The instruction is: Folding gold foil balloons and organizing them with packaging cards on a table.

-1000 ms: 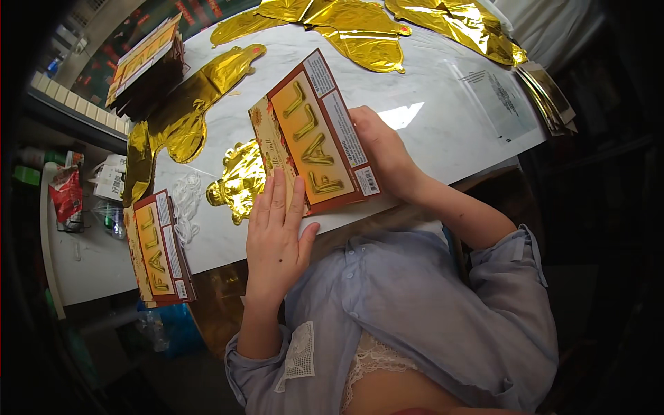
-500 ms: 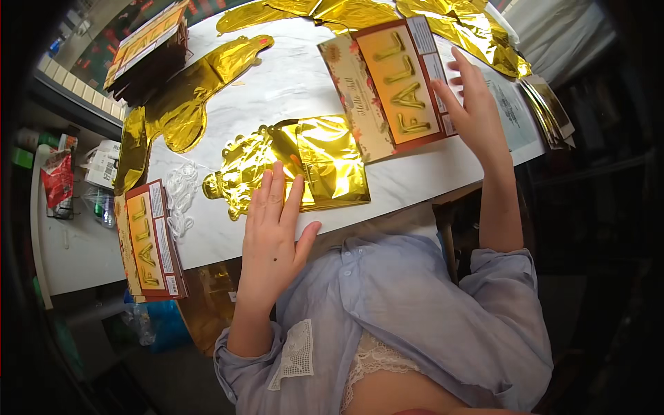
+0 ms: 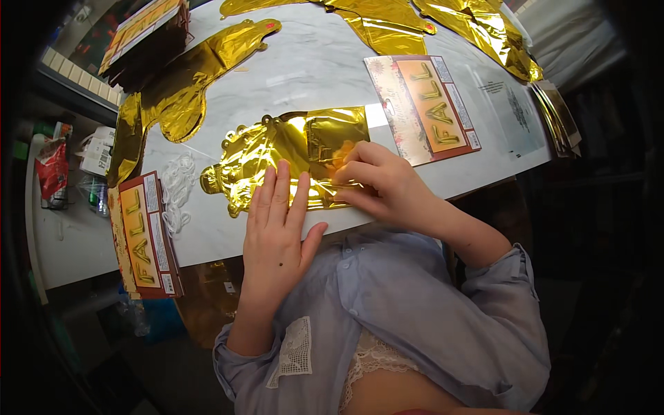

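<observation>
Flattened gold foil balloons (image 3: 290, 142) lie folded on the table in front of me, with scalloped edges and small tabs on the left end. My left hand (image 3: 273, 214) rests palm down on the lower edge of the foil, fingers stretched out. At the right part of the foil, my right hand (image 3: 384, 183) has its fingers bent and drawn toward the thumb, pinching at the foil; the fingertips are partly hidden. Just beyond this hand lies a printed cardboard package (image 3: 436, 111), red-brown and orange, flat on the table and apart from the fingers.
More gold foil balloons (image 3: 183, 90) spread along the far and left sides of the marble-patterned table (image 3: 290, 76). White string (image 3: 178, 190) lies beside a stack of similar packages (image 3: 146, 235) at the left edge. Another stack (image 3: 149, 41) stands far left. A clear plastic bag (image 3: 512, 111) lies right.
My right hand has let go of the package, leaving it flat at the right, and has come left and nearer onto the foil. My left hand has stayed on the foil.
</observation>
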Action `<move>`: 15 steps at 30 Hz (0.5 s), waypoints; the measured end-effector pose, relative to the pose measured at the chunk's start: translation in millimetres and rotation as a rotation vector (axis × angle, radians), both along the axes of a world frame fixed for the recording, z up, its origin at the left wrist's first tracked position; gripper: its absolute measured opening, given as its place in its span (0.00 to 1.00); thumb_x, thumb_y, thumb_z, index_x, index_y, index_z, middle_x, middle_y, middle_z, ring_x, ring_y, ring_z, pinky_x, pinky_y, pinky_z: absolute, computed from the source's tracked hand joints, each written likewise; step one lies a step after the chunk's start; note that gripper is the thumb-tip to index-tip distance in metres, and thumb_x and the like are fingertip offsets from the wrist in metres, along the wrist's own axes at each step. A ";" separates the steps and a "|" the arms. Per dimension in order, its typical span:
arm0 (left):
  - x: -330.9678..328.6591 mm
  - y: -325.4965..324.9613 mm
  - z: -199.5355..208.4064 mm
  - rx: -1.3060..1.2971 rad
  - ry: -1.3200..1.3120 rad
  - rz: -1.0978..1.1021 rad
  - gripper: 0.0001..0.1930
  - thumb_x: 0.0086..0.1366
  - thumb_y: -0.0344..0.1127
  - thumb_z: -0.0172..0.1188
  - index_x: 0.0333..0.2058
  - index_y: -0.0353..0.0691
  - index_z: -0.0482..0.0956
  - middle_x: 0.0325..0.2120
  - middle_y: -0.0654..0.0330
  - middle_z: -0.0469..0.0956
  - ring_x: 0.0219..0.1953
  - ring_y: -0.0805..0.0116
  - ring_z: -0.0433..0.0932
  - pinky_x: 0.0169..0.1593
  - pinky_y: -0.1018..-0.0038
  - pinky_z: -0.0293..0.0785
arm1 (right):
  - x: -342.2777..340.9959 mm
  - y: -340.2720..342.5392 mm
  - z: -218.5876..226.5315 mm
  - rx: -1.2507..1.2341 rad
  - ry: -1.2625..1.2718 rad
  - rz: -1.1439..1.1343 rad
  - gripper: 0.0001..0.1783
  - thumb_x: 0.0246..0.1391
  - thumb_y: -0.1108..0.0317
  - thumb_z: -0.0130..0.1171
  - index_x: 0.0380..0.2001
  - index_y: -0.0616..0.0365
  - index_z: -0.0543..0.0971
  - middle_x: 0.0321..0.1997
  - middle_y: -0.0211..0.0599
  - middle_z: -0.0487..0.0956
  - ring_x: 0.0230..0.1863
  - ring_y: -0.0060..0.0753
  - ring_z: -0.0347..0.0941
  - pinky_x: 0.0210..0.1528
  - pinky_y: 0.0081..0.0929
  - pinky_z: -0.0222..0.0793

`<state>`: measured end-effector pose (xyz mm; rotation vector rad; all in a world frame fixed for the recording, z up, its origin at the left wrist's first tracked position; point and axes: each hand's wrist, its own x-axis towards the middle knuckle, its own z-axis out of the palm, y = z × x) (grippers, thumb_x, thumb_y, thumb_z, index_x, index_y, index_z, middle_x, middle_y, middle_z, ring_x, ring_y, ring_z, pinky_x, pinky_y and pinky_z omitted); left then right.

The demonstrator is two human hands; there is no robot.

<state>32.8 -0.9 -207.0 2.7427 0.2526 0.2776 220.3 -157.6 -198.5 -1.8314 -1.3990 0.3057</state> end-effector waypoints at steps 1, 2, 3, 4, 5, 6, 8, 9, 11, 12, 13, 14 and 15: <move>-0.9 -0.6 0.5 -0.009 -0.015 0.007 0.36 0.71 0.42 0.64 0.74 0.39 0.65 0.77 0.43 0.55 0.79 0.41 0.53 0.77 0.47 0.52 | 0.4 0.0 -1.6 -0.001 0.001 0.000 0.12 0.54 0.67 0.74 0.38 0.57 0.81 0.39 0.38 0.77 0.43 0.44 0.77 0.43 0.39 0.75; -1.7 -1.4 1.3 -0.017 -0.029 0.012 0.36 0.71 0.41 0.64 0.74 0.39 0.66 0.77 0.43 0.55 0.79 0.40 0.53 0.77 0.46 0.52 | 1.0 0.0 -3.9 0.033 -0.013 0.010 0.12 0.55 0.68 0.74 0.39 0.57 0.82 0.39 0.38 0.76 0.40 0.41 0.76 0.40 0.36 0.74; -1.5 -1.2 2.6 -0.017 -0.027 0.011 0.36 0.71 0.41 0.64 0.74 0.39 0.66 0.77 0.43 0.55 0.79 0.40 0.53 0.77 0.46 0.52 | 1.9 0.8 -5.5 0.068 -0.026 0.019 0.12 0.56 0.69 0.74 0.41 0.57 0.83 0.38 0.38 0.76 0.37 0.38 0.76 0.37 0.33 0.74; -1.4 -1.3 4.4 -0.009 -0.035 0.016 0.35 0.70 0.41 0.65 0.73 0.38 0.67 0.77 0.43 0.55 0.79 0.40 0.53 0.77 0.45 0.51 | 1.9 1.2 -5.3 0.068 -0.024 0.018 0.12 0.56 0.69 0.74 0.41 0.57 0.83 0.38 0.38 0.76 0.37 0.38 0.76 0.37 0.33 0.74; -1.3 -1.5 6.8 -0.001 -0.044 0.022 0.35 0.69 0.40 0.65 0.72 0.37 0.68 0.77 0.43 0.56 0.79 0.39 0.53 0.77 0.45 0.51 | 1.3 1.4 -4.5 0.068 -0.011 0.018 0.12 0.55 0.69 0.74 0.41 0.57 0.83 0.39 0.38 0.76 0.37 0.38 0.76 0.37 0.32 0.74; -0.7 -2.1 9.1 0.000 -0.044 0.018 0.35 0.69 0.40 0.65 0.72 0.37 0.68 0.77 0.43 0.56 0.79 0.39 0.53 0.77 0.45 0.51 | 1.5 1.5 -4.2 0.065 0.000 0.015 0.12 0.55 0.68 0.74 0.41 0.57 0.83 0.39 0.37 0.76 0.37 0.38 0.76 0.36 0.32 0.74; 1.3 -3.5 16.3 0.052 -0.070 0.013 0.36 0.68 0.41 0.69 0.70 0.33 0.69 0.76 0.43 0.59 0.78 0.38 0.55 0.76 0.43 0.53 | 3.0 1.9 -6.2 0.075 -0.017 0.014 0.12 0.55 0.69 0.74 0.41 0.56 0.83 0.39 0.37 0.76 0.38 0.38 0.76 0.36 0.32 0.74; 3.7 -4.4 22.5 0.046 -0.094 0.004 0.34 0.67 0.40 0.69 0.68 0.31 0.71 0.74 0.42 0.61 0.77 0.39 0.58 0.76 0.44 0.55 | 3.2 1.3 -7.0 0.081 -0.031 0.021 0.12 0.55 0.69 0.74 0.41 0.56 0.83 0.39 0.37 0.77 0.38 0.37 0.76 0.36 0.32 0.74; 11.9 3.8 26.5 0.021 -0.091 -0.072 0.34 0.67 0.40 0.69 0.68 0.31 0.70 0.74 0.43 0.61 0.77 0.40 0.58 0.75 0.45 0.56 | 4.1 0.6 -7.1 0.073 -0.020 0.017 0.12 0.55 0.69 0.74 0.41 0.56 0.83 0.39 0.37 0.77 0.38 0.37 0.76 0.36 0.32 0.74; 16.1 9.1 28.2 -0.001 -0.087 -0.142 0.34 0.68 0.39 0.68 0.69 0.32 0.70 0.74 0.43 0.62 0.76 0.41 0.59 0.75 0.46 0.57 | 4.0 0.6 -6.8 0.068 -0.009 0.019 0.12 0.55 0.69 0.74 0.41 0.56 0.83 0.39 0.37 0.77 0.38 0.37 0.76 0.36 0.32 0.74; 21.7 14.8 29.4 0.000 -0.086 -0.142 0.34 0.68 0.39 0.68 0.69 0.32 0.70 0.74 0.43 0.62 0.76 0.41 0.59 0.75 0.46 0.57 | 3.6 0.5 -6.6 0.069 -0.008 0.020 0.12 0.55 0.69 0.74 0.41 0.56 0.83 0.39 0.37 0.77 0.38 0.37 0.76 0.36 0.32 0.74; 28.4 21.2 30.3 -0.020 -0.076 -0.197 0.35 0.68 0.39 0.68 0.69 0.31 0.69 0.74 0.44 0.61 0.76 0.41 0.59 0.75 0.47 0.58 | 3.1 0.2 -6.3 0.067 0.003 0.019 0.12 0.55 0.69 0.74 0.41 0.56 0.83 0.39 0.37 0.77 0.38 0.37 0.76 0.36 0.32 0.74; 34.3 27.9 31.1 -0.039 -0.067 -0.255 0.36 0.68 0.38 0.68 0.70 0.31 0.67 0.74 0.45 0.61 0.76 0.42 0.59 0.75 0.48 0.59 | 2.6 0.1 -6.1 0.067 0.012 0.015 0.11 0.56 0.70 0.74 0.41 0.57 0.83 0.39 0.36 0.77 0.37 0.37 0.76 0.35 0.31 0.74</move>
